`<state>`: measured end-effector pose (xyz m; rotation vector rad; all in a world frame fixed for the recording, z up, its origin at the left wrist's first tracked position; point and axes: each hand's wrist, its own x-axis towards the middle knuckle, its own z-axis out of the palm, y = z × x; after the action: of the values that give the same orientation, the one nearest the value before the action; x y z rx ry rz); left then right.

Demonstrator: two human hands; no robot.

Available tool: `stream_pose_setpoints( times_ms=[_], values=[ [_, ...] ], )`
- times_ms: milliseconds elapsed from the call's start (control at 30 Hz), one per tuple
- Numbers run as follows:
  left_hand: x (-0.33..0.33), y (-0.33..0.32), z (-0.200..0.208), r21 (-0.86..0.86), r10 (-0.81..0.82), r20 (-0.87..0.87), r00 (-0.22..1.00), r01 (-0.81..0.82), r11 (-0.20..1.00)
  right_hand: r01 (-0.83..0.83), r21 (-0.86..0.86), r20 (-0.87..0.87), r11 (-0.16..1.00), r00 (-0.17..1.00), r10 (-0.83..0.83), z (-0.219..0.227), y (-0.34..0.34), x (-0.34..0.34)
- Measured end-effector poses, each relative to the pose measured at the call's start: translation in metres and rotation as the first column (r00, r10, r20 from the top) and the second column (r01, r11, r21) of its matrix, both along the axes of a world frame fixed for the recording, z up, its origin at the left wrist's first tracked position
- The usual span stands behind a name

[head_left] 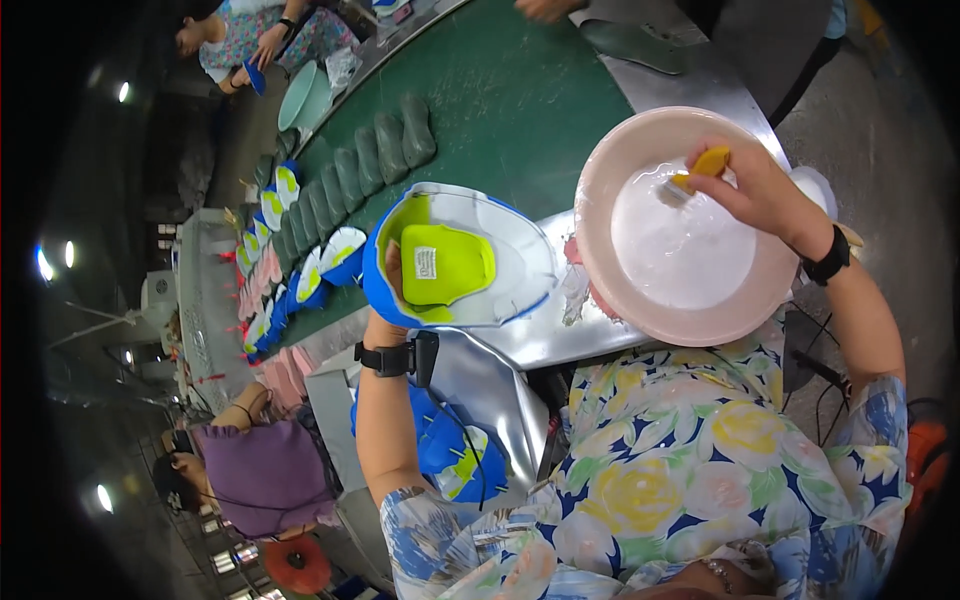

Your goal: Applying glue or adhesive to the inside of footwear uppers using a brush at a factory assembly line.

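My left hand (393, 270) is closed on the heel end of a blue, white and lime-green shoe upper (525, 262). The upper is held up with its open side toward me; a lime lining and a small white label show inside. At the right, my right hand (750, 190) grips a brush (711, 162) by its yellow handle. Its pale bristles are at the white liquid (680, 250) in a wide pale-pink basin (607, 150); whether they dip in, I cannot tell.
A green conveyor belt (500, 110) carries dark grey foot-shaped pieces (345, 178) and several blue-and-lime uppers (342, 255). More blue uppers (465, 465) lie by my left forearm. A person in purple (265, 475) sits at the left; another (240, 40) works across the belt.
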<state>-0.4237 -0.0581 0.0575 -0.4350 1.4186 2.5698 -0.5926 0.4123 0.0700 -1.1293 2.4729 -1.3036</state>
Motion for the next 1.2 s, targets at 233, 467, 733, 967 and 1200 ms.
stream_pose_setpoints(
  times_ms=[233, 467, 733, 967, 1200],
  values=[
    [-0.058, 0.086, 0.013, -0.235, -0.279, 0.034, 0.960, 0.279, 0.931, -0.197, -0.426, -0.158, 0.883, 0.977, 0.142, 0.046, -0.033, -0.001],
    [-0.063, 0.123, 0.017, 0.235, -0.110, -0.212, 0.971, 0.160, 0.959, 0.213, -0.247, 0.068, 0.945, 0.977, -0.202, 0.040, -0.007, 0.006],
    [-0.068, 0.166, -0.001, -0.256, 0.045, -0.548, 0.835, -0.219, 0.941, 0.413, -0.346, 0.387, 0.843, 0.881, -0.273, 0.012, -0.024, 0.020],
    [-0.080, 0.177, -0.006, -0.471, -0.046, -0.833, 0.551, -0.665, 0.579, 0.398, -0.284, 0.573, 0.872, 0.800, -0.178, 0.009, -0.033, 0.033],
    [-0.087, 0.158, 0.001, -0.549, -0.267, -0.829, 0.491, -0.804, 0.229, 0.360, -0.411, 0.671, 0.838, 0.742, 0.011, 0.037, -0.032, 0.054]
  ],
)
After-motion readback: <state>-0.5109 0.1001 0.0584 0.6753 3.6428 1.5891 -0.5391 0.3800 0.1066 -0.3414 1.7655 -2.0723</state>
